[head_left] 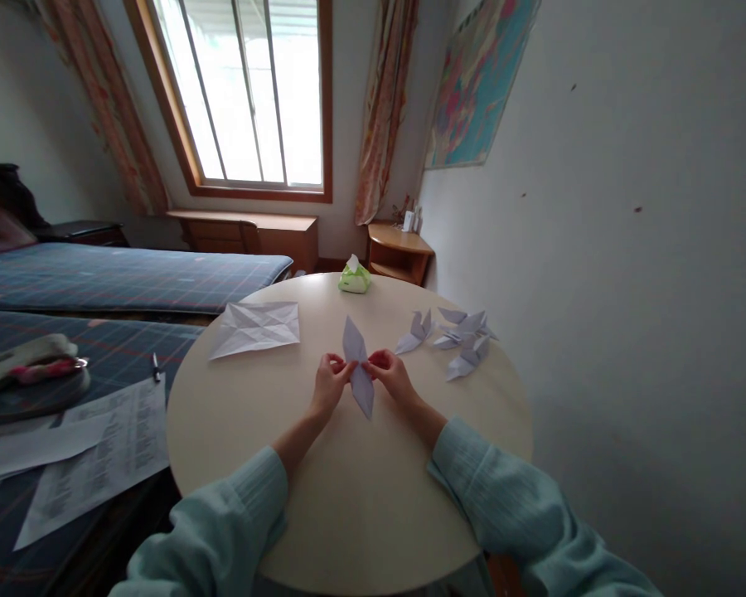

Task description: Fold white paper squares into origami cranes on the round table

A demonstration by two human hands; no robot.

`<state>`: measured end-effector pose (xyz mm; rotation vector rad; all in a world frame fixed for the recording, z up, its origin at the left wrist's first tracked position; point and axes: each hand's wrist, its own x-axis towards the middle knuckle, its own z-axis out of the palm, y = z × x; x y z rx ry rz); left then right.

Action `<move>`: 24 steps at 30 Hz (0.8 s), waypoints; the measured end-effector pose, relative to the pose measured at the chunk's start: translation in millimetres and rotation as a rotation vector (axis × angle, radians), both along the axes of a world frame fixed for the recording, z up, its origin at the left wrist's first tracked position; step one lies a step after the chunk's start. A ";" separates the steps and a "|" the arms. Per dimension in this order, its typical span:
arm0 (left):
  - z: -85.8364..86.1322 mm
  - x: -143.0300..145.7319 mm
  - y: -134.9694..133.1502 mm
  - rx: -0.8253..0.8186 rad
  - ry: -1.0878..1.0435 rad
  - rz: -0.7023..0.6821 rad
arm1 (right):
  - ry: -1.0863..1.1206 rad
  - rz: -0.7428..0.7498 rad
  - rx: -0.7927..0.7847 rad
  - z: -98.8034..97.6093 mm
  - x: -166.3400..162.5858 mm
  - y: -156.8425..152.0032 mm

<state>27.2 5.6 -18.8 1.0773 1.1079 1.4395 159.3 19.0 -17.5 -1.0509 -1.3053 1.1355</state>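
A white paper folded into a long diamond (361, 388) is held over the middle of the round table. My left hand (331, 383) pinches its left side near the centre, and my right hand (390, 371) pinches the right side at about the same height. One point of the diamond aims away from me, the other towards me. Right of my hands, a folded paper bird (415, 331) rests on the tabletop beside a cluster of several more folded paper figures (466, 333). To the left lies a creased, unfolded sheet (258, 326).
A green tissue pack (354, 277) stands at the far edge of the round table (224, 423). On the left are a bed (99, 269), printed sheets (118, 439), a pen (156, 368) and a bag-like item (31, 369). A white wall (627, 315) runs along the right.
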 end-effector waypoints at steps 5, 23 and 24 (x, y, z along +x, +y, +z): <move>1.2 0.4 -0.2 0.007 0.005 -0.066 | -0.037 0.004 0.053 0.3 -0.3 -1.1; 5.6 6.8 -9.1 0.100 0.321 -0.024 | -0.343 -0.102 0.246 -1.3 -1.5 -8.7; 7.0 7.5 -11.2 0.144 0.431 0.031 | -0.384 -0.112 0.264 0.3 -2.6 -11.0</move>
